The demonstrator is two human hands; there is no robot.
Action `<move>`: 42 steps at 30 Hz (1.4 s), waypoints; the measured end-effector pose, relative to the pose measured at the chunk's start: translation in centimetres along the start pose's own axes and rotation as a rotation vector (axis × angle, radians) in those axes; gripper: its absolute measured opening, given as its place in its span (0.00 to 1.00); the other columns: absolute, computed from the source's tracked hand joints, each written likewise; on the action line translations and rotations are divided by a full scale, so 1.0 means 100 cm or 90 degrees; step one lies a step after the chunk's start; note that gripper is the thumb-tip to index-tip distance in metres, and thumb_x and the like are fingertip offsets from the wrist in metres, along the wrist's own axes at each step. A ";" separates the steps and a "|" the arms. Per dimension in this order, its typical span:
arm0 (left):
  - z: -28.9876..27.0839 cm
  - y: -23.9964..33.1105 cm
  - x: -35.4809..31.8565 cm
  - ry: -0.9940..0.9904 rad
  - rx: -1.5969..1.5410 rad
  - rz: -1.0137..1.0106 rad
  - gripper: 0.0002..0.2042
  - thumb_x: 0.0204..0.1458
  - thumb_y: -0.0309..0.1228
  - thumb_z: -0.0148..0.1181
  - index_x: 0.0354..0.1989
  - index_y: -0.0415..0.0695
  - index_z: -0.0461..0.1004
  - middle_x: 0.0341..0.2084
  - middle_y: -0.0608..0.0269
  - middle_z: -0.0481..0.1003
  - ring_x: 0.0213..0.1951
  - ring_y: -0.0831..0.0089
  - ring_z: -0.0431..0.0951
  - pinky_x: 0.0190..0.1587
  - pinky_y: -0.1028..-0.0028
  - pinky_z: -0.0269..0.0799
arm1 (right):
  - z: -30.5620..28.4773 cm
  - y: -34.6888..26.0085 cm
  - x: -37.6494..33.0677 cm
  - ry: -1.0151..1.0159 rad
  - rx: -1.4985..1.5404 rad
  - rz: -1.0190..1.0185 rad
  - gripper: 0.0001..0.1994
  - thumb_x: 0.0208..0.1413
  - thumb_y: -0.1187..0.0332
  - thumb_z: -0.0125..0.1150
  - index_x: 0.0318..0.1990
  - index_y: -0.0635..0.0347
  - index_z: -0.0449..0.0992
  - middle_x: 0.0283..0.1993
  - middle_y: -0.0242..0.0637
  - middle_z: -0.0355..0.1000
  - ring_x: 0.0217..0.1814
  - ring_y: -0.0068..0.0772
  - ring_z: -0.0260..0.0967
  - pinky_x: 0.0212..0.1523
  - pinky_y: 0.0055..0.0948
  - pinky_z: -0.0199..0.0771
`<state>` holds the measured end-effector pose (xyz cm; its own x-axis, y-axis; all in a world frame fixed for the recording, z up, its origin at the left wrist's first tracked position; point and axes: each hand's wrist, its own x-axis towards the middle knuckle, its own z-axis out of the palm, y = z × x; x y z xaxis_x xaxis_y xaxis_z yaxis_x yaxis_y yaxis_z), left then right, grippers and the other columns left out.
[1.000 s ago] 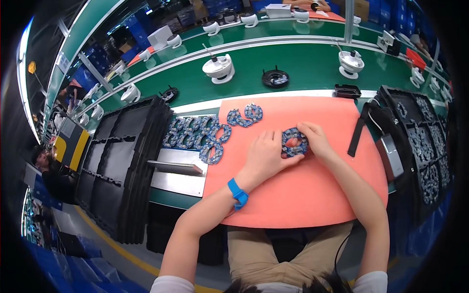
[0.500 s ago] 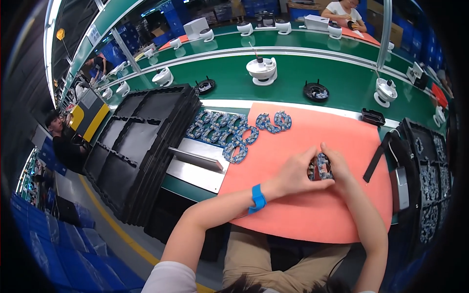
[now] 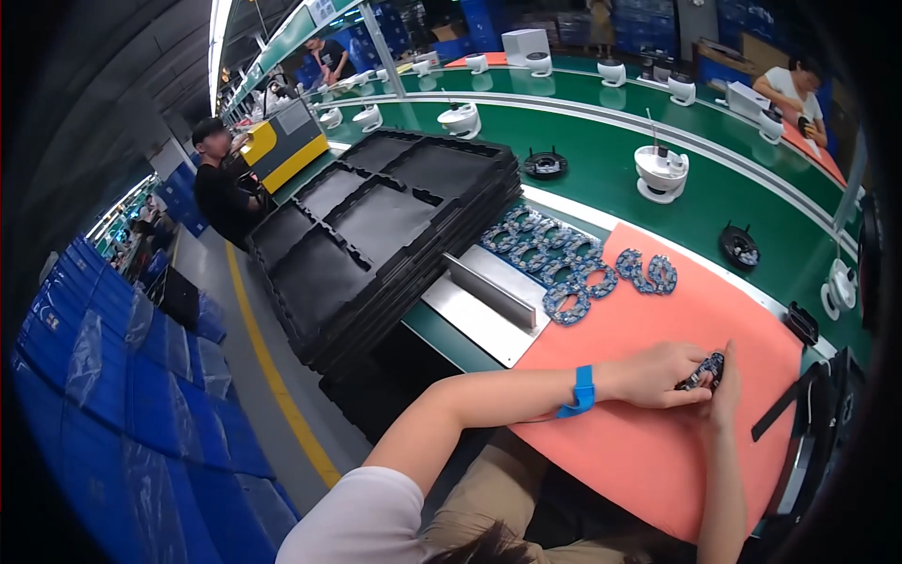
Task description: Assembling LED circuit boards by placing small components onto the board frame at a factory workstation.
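My left hand (image 3: 652, 374), with a blue wrist strap (image 3: 583, 389), and my right hand (image 3: 725, 393) meet over the right part of an orange mat (image 3: 648, 451). Between them they grip a small dark circuit board (image 3: 699, 374), tilted and partly covered by the fingers. Farther left on the mat's far side lie two curved blue circuit boards (image 3: 625, 265). Beside them, several ring-shaped circuit boards (image 3: 554, 310) sit in close rows, some at a metal plate (image 3: 460, 315) with an upright bar.
Stacked black trays (image 3: 395, 221) stand at the left. Beyond the mat, a green conveyor (image 3: 592, 160) carries white round devices (image 3: 660, 172) and black round parts (image 3: 545, 164). A black strap (image 3: 775, 414) lies on the mat's right side. Other people are at the far line and at left.
The view has swung left, so bench things appear farther right. The board between my hands has been tilted and now shows a darker, narrower side. Both hands still hold it.
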<state>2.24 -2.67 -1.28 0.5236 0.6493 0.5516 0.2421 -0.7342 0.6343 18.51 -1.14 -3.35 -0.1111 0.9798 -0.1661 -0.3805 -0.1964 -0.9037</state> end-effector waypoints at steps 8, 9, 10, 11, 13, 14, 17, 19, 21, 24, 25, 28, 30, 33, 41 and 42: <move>0.003 -0.006 0.000 0.017 0.074 0.171 0.09 0.51 0.34 0.60 0.27 0.42 0.71 0.29 0.59 0.71 0.34 0.58 0.72 0.36 0.63 0.68 | 0.017 -0.009 -0.007 0.019 0.049 0.142 0.21 0.65 0.49 0.47 0.22 0.50 0.66 0.16 0.23 0.62 0.17 0.12 0.58 0.18 0.15 0.58; 0.002 -0.003 0.001 0.019 0.074 0.174 0.09 0.51 0.34 0.60 0.27 0.42 0.71 0.29 0.59 0.71 0.34 0.58 0.72 0.36 0.63 0.68 | 0.002 -0.003 -0.002 -0.053 0.113 0.156 0.21 0.65 0.50 0.46 0.21 0.50 0.64 0.16 0.23 0.59 0.17 0.13 0.55 0.18 0.17 0.57; 0.003 -0.002 0.001 0.023 0.044 0.156 0.08 0.51 0.34 0.60 0.27 0.43 0.72 0.29 0.59 0.71 0.34 0.59 0.72 0.36 0.64 0.68 | -0.007 0.000 0.001 -0.126 0.177 0.171 0.22 0.65 0.50 0.46 0.20 0.50 0.62 0.16 0.23 0.56 0.17 0.15 0.53 0.18 0.19 0.55; 0.003 0.000 0.001 0.028 0.015 0.138 0.08 0.50 0.34 0.61 0.27 0.43 0.73 0.30 0.60 0.72 0.34 0.60 0.73 0.36 0.64 0.69 | -0.007 -0.001 -0.001 -0.126 0.176 0.172 0.22 0.65 0.50 0.46 0.20 0.50 0.62 0.16 0.23 0.56 0.17 0.15 0.53 0.18 0.19 0.55; 0.006 -0.006 0.003 0.022 -0.006 0.099 0.08 0.50 0.34 0.61 0.27 0.43 0.73 0.30 0.60 0.72 0.34 0.60 0.73 0.36 0.64 0.69 | -0.006 -0.002 0.000 -0.150 0.211 0.099 0.23 0.65 0.49 0.44 0.18 0.49 0.58 0.15 0.23 0.50 0.17 0.17 0.47 0.19 0.21 0.52; 0.007 -0.009 0.004 0.016 -0.020 0.061 0.07 0.50 0.33 0.61 0.27 0.43 0.73 0.29 0.61 0.73 0.34 0.61 0.73 0.36 0.65 0.69 | -0.008 -0.003 0.003 -0.122 0.225 0.074 0.23 0.65 0.49 0.43 0.20 0.49 0.55 0.18 0.24 0.50 0.20 0.19 0.46 0.23 0.21 0.52; 0.004 -0.012 0.002 0.075 0.011 0.009 0.08 0.50 0.34 0.62 0.27 0.42 0.73 0.26 0.59 0.70 0.30 0.61 0.72 0.33 0.65 0.67 | 0.000 -0.013 -0.001 -0.170 0.211 0.021 0.16 0.61 0.52 0.48 0.28 0.50 0.58 0.25 0.27 0.55 0.28 0.20 0.55 0.31 0.20 0.57; 0.002 -0.012 0.004 0.135 -0.007 -0.038 0.12 0.51 0.34 0.62 0.22 0.40 0.69 0.21 0.57 0.66 0.25 0.61 0.68 0.28 0.65 0.62 | -0.009 -0.011 0.002 -0.166 0.151 -0.020 0.11 0.58 0.56 0.49 0.31 0.51 0.60 0.28 0.27 0.58 0.29 0.20 0.56 0.32 0.20 0.58; 0.000 -0.012 0.006 0.151 -0.014 -0.054 0.14 0.51 0.34 0.61 0.21 0.39 0.67 0.19 0.57 0.65 0.23 0.62 0.67 0.27 0.65 0.61 | -0.010 -0.015 -0.002 -0.157 0.089 -0.064 0.10 0.48 0.70 0.51 0.40 0.53 0.63 0.36 0.28 0.62 0.33 0.18 0.58 0.35 0.20 0.59; -0.003 -0.009 0.008 0.176 -0.038 -0.072 0.17 0.52 0.34 0.61 0.18 0.38 0.65 0.17 0.57 0.63 0.21 0.63 0.65 0.24 0.65 0.58 | -0.016 -0.019 -0.001 -0.192 0.029 -0.064 0.12 0.47 0.75 0.51 0.40 0.54 0.63 0.37 0.29 0.62 0.35 0.19 0.59 0.36 0.21 0.60; -0.003 -0.008 0.009 0.185 -0.056 -0.073 0.18 0.52 0.33 0.61 0.17 0.37 0.63 0.16 0.57 0.62 0.20 0.64 0.63 0.23 0.65 0.56 | -0.016 -0.019 0.000 -0.192 0.029 -0.064 0.12 0.47 0.75 0.51 0.40 0.54 0.63 0.37 0.29 0.62 0.35 0.19 0.59 0.36 0.21 0.60; -0.003 -0.009 0.008 0.193 -0.054 -0.073 0.18 0.52 0.33 0.61 0.17 0.37 0.63 0.15 0.58 0.62 0.19 0.65 0.63 0.23 0.66 0.56 | -0.016 -0.016 0.002 -0.191 0.044 -0.049 0.14 0.44 0.79 0.52 0.40 0.54 0.63 0.38 0.30 0.62 0.36 0.19 0.60 0.37 0.20 0.61; -0.004 -0.010 0.006 0.191 -0.049 -0.071 0.17 0.52 0.33 0.61 0.17 0.37 0.63 0.15 0.58 0.62 0.19 0.65 0.63 0.23 0.66 0.56 | -0.016 -0.013 0.005 -0.208 0.044 -0.046 0.14 0.44 0.80 0.51 0.40 0.55 0.63 0.38 0.30 0.62 0.36 0.19 0.61 0.37 0.20 0.62; -0.006 -0.013 0.004 0.171 -0.028 -0.099 0.16 0.51 0.35 0.63 0.22 0.38 0.63 0.18 0.56 0.63 0.21 0.65 0.63 0.23 0.67 0.57 | -0.012 -0.013 0.004 -0.176 0.046 -0.042 0.14 0.45 0.79 0.51 0.40 0.55 0.63 0.37 0.30 0.63 0.35 0.19 0.60 0.36 0.19 0.61; -0.001 -0.014 0.002 0.081 -0.010 -0.185 0.32 0.44 0.38 0.70 0.51 0.40 0.55 0.35 0.61 0.58 0.29 0.76 0.64 0.26 0.73 0.64 | -0.016 -0.024 -0.001 -0.101 0.113 0.005 0.10 0.52 0.77 0.58 0.40 0.54 0.67 0.33 0.24 0.64 0.23 0.10 0.52 0.23 0.12 0.53; 0.000 -0.014 0.002 0.068 -0.018 -0.187 0.32 0.43 0.37 0.70 0.52 0.40 0.56 0.35 0.61 0.59 0.28 0.77 0.64 0.26 0.74 0.64 | -0.015 -0.027 -0.002 -0.118 0.173 -0.008 0.11 0.51 0.79 0.59 0.41 0.55 0.68 0.33 0.24 0.64 0.24 0.10 0.54 0.23 0.11 0.53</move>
<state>2.05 -1.51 -2.02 0.3457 0.8512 0.3950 0.3468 -0.5070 0.7891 20.95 -0.77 -1.53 -0.2598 0.9639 -0.0583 -0.6113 -0.2110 -0.7628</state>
